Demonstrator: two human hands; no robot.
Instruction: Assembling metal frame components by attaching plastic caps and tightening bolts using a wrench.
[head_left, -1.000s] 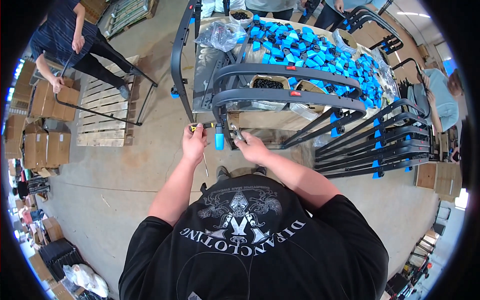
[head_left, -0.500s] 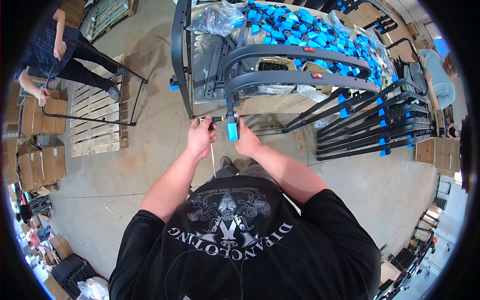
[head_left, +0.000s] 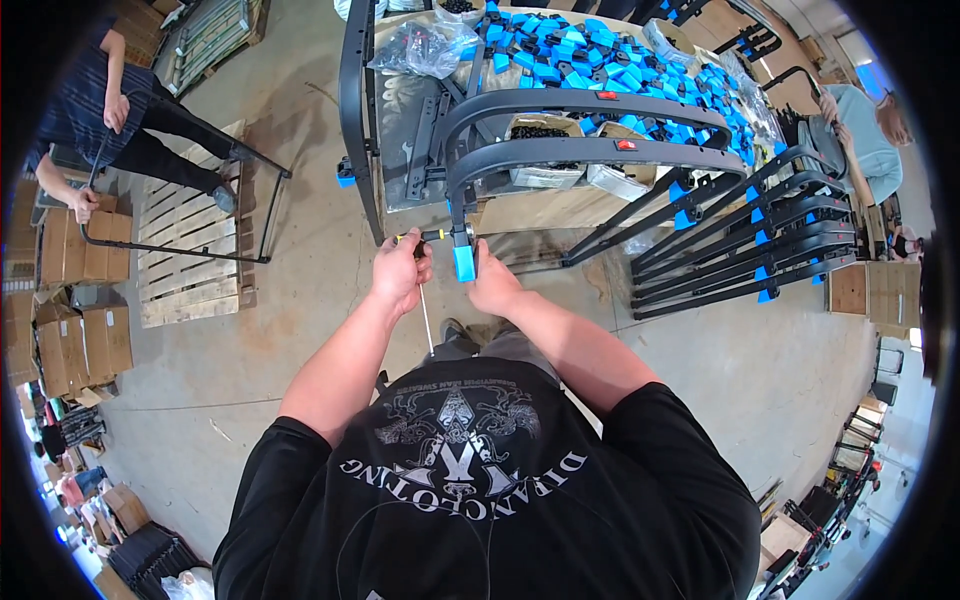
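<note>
My left hand (head_left: 400, 275) is closed around a screwdriver-like tool (head_left: 429, 318). Its handle is black and yellow, and a thin metal shaft runs down toward me. The handle's yellow-marked end reaches the side of a black tube leg, just above a blue plastic foot (head_left: 464, 264). Pressed against the other side of that foot is my right hand (head_left: 494, 284), its thumb raised and its other fingers partly hidden. The leg belongs to a curved black metal frame (head_left: 590, 152) with a small red label. A second curved frame (head_left: 590, 103) stands right behind it.
Blue and black plastic pieces (head_left: 600, 55) cover the table, beside a clear plastic bag (head_left: 425, 48) and open boxes of small black parts (head_left: 548, 172). More black frames (head_left: 745, 255) lean at the right. A person (head_left: 100, 110) holds a frame at the left; another person (head_left: 868, 150) is at the right.
The surroundings shift slightly in view. Both hands stay at the blue foot with their holds unchanged. The person at the right has shifted a little.
</note>
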